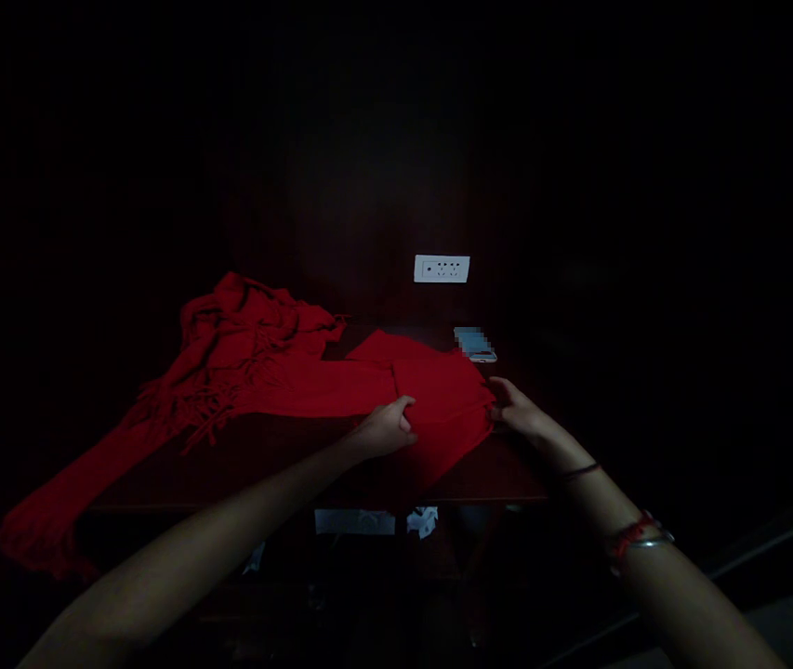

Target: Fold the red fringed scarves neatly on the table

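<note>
A red fringed scarf (312,386) lies across a dark table, with a flat, layered part on the right and a bunched heap on the left. Its tasselled end hangs past the table's front edge at far left. My left hand (388,430) is closed on the near side of the flat part, thumb and fingers pinching the cloth. At the right end, my right hand (518,409) has its fingers curled on the scarf's edge; part of the grip is hidden. Dim light hides the finer folds.
Just beyond my right hand lies a phone (476,344), its screen blurred. A white wall socket (442,268) is on the dark wall behind. The table's front edge (229,506) runs beneath my forearms, with pale papers (354,522) below it.
</note>
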The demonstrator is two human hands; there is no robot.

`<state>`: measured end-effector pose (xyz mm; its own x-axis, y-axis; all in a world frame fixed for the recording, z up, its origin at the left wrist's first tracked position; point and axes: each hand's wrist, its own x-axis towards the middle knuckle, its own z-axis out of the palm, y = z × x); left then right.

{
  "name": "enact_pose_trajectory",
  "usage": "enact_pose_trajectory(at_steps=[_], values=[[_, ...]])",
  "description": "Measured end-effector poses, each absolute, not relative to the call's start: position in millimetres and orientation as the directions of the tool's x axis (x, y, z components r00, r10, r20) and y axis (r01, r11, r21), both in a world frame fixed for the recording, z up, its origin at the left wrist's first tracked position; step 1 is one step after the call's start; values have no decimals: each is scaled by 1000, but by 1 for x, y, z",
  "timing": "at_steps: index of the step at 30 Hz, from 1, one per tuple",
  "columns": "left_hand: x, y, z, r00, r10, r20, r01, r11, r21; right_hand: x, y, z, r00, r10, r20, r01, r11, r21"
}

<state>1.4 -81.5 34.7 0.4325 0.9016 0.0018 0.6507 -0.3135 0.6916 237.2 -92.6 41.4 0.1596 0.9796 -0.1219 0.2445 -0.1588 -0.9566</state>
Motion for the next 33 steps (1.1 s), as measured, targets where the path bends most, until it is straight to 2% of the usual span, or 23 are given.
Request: enact_pose_trajectory(at_steps=[3,5,7,10,12,14,19,23,27,31,33], values=[[11,-73,41,359,933,-4,467,-176,866,232,-83,52,279,942,-187,-2,-195,-981],[12,-72,47,275,960,-40,337,-58,940,233,-77,54,353,909,-222,-78,-208,-975],[10,-74,50,236,956,-176,275,108,955,234,-76,53,382,889,-254,-93,-236,-967],[9,-81,47,280,884,-375,350,270,897,230,-83,49,258,929,-265,-102,-246,-964],[14,-85,45,284,888,-361,420,223,879,224,-89,48,136,965,-223,-107,-209,-972],[22,-85,44,258,925,-278,452,139,881,216,-94,49,77,985,-156,-89,-149,-985],[32,-70,51,166,969,-184,328,122,937,206,-93,61,116,992,-48,-47,-42,-998],[21,-63,54,94,988,-124,282,93,955,224,-92,73,56,982,-181,9,-182,-983],[16,-82,42,267,928,-258,344,158,926,245,-97,67,-49,951,-304,212,-288,-934],[20,-99,36,296,912,-284,381,159,911,242,-112,49,-59,951,-303,298,-273,-915],[20,-102,43,289,908,-303,276,224,935,238,-120,46,-100,955,-279,299,-239,-924]])
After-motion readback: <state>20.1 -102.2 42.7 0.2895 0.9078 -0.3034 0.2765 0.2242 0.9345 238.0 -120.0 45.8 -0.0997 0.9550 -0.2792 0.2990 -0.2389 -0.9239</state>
